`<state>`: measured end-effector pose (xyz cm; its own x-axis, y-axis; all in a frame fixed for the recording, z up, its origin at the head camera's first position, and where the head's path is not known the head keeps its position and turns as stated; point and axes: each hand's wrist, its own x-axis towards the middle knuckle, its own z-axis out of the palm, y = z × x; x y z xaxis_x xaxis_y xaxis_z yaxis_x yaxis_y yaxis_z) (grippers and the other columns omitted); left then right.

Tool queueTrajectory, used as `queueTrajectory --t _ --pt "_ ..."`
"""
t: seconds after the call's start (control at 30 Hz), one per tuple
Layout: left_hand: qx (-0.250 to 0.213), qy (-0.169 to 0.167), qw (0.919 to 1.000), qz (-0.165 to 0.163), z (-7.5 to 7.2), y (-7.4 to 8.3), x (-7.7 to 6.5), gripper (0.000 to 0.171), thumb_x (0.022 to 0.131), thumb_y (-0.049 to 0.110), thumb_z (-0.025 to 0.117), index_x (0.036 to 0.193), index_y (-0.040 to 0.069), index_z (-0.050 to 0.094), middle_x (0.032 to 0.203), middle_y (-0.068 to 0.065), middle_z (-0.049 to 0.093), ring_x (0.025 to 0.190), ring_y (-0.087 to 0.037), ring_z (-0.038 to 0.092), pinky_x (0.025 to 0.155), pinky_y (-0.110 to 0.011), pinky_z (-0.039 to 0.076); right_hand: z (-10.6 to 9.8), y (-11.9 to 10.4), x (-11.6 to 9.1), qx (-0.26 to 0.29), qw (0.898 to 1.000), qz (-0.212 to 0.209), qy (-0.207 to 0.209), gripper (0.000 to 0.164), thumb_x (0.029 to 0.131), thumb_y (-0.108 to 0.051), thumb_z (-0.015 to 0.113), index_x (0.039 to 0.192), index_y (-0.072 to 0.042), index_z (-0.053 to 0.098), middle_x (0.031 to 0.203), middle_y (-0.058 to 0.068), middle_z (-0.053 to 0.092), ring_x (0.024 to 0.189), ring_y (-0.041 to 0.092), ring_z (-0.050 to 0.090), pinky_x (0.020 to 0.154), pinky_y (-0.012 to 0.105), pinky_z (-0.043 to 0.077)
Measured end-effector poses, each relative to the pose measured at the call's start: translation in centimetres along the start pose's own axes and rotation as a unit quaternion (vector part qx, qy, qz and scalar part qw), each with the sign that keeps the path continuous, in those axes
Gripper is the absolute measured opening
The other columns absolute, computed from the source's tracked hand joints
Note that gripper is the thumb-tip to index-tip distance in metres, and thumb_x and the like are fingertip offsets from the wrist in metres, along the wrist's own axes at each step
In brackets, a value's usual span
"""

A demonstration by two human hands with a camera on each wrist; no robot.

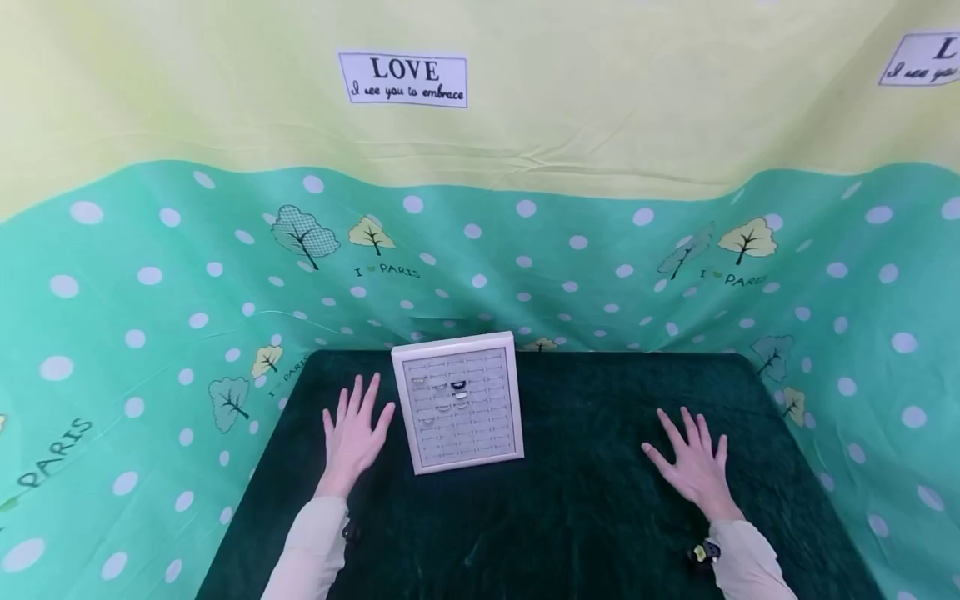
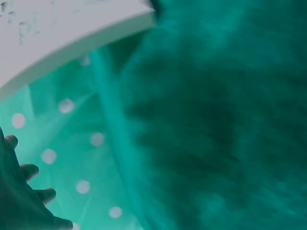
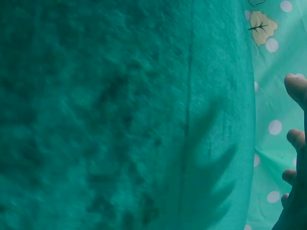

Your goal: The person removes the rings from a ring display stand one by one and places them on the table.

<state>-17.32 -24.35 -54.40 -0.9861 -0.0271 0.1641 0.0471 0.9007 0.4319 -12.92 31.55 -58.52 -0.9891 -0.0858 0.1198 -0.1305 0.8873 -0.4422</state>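
A white-framed ring display tray [image 1: 457,404] with a grey slotted insert stands tilted on the dark green cloth. Several rings sit in its slots toward the upper left and middle, one of them with a dark top [image 1: 458,385]. Just left of the tray is my left hand [image 1: 354,437], fingers straight and spread, holding nothing. The left wrist view catches the tray's pale edge [image 2: 76,45] at the upper left and my fingertips at the lower left. Far to the right, my right hand [image 1: 693,468] also has spread fingers and holds nothing; its shadow falls on the cloth in the right wrist view.
A dark green plush cloth [image 1: 585,517] covers the table. Behind it and on both sides hangs a teal curtain [image 1: 525,250] with white dots and printed trees, yellow toward the top. Each wrist wears a dark band, the right one [image 1: 703,553] showing a small pale-yellow detail.
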Motion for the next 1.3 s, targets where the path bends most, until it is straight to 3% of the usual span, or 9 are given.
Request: queueTrajectory --t 0.17,0.27,0.4,0.47,0.57,0.67,0.8,1.07,1.3 --pt "-0.057 0.019 0.9979 0.025 -1.1 1.8 2.2 0.065 0.101 0.052 0.037 0.156 0.025 0.015 0.159 -0.013 0.014 0.142 -0.041 0.012 0.107 -0.066 0.004 0.7 -0.1 -0.1 0.005 1.0 -0.01 0.009 0.069 0.095 -0.046 0.054 0.151 -0.012 0.029 0.151 0.03 0.017 0.136 0.053 0.009 0.099 0.074 -0.003" --pt "-0.136 0.001 0.99 0.036 -1.7 2.6 3.3 0.063 0.103 0.047 0.037 0.156 0.024 0.012 0.158 -0.014 0.019 0.141 -0.04 0.02 0.108 -0.063 0.012 1.1 -0.2 -0.2 0.006 1.0 -0.005 0.005 0.069 0.096 -0.047 0.053 0.151 -0.013 0.029 0.15 0.031 0.018 0.136 0.053 0.01 0.099 0.074 -0.002" --pt "-0.275 -0.048 0.9597 0.033 -3.0 4.1 4.0 0.062 0.104 0.034 0.041 0.156 0.021 0.009 0.149 -0.026 0.031 0.134 -0.044 0.033 0.103 -0.061 0.027 1.3 -0.3 -0.3 0.01 1.0 0.0 0.005 0.068 0.096 -0.047 0.053 0.15 -0.012 0.032 0.15 0.031 0.018 0.136 0.053 0.011 0.1 0.074 0.0" --pt "-0.325 -0.063 0.9431 0.035 -3.6 4.7 4.1 0.061 0.104 0.026 0.043 0.155 0.017 0.011 0.143 -0.031 0.037 0.128 -0.047 0.04 0.1 -0.062 0.032 1.4 -0.4 -0.4 0.013 1.0 0.0 0.007 0.067 0.096 -0.046 0.053 0.149 -0.012 0.032 0.15 0.031 0.019 0.135 0.053 0.012 0.1 0.074 0.001" --pt "-0.371 -0.066 0.9255 0.041 -3.6 4.7 4.6 0.057 0.104 0.016 0.045 0.152 0.012 0.017 0.135 -0.034 0.044 0.12 -0.05 0.047 0.095 -0.062 0.037 1.6 -0.5 -0.6 0.018 1.0 0.001 0.007 0.066 0.096 -0.045 0.053 0.149 -0.012 0.032 0.149 0.032 0.019 0.135 0.054 0.013 0.1 0.074 0.001" --pt "-0.4 -0.055 0.9134 0.049 -2.2 3.4 5.3 0.05 0.103 0.017 0.047 0.148 0.013 0.025 0.131 -0.033 0.048 0.112 -0.049 0.054 0.089 -0.06 0.043 1.8 -0.4 -0.6 0.025 1.0 0.002 0.004 0.065 0.097 -0.045 0.052 0.149 -0.012 0.031 0.15 0.032 0.018 0.135 0.054 0.014 0.1 0.074 0.001" --pt "-0.41 -0.043 0.9097 0.053 -2.1 3.3 5.3 0.044 0.102 0.017 0.05 0.142 0.012 0.033 0.126 -0.031 0.052 0.103 -0.047 0.059 0.084 -0.057 0.047 2.1 -0.5 -0.7 0.026 1.0 0.0 0.004 0.063 0.097 -0.044 0.052 0.148 -0.011 0.033 0.149 0.031 0.019 0.134 0.053 0.016 0.1 0.074 0.003" --pt "-0.455 -0.045 0.8875 0.057 -3.4 5.5 4.6 0.041 0.098 0.004 0.054 0.136 0.002 0.037 0.113 -0.033 0.056 0.09 -0.044 0.064 0.077 -0.055 0.051 2.7 -1.5 -0.1 0.029 0.999 -0.007 0.011 0.062 0.097 -0.044 0.052 0.147 -0.011 0.036 0.149 0.029 0.022 0.134 0.051 0.019 0.1 0.073 0.005" --pt "-0.472 -0.05 0.8793 0.039 -4.0 6.2 3.8 0.043 0.098 0.006 0.055 0.135 -0.001 0.036 0.114 -0.031 0.055 0.088 -0.033 0.066 0.076 -0.046 0.054 3.2 -3.8 1.5 0.059 0.997 -0.036 0.032 0.058 0.098 -0.04 0.053 0.145 -0.01 0.04 0.144 0.028 0.03 0.131 0.048 0.026 0.101 0.07 0.013"
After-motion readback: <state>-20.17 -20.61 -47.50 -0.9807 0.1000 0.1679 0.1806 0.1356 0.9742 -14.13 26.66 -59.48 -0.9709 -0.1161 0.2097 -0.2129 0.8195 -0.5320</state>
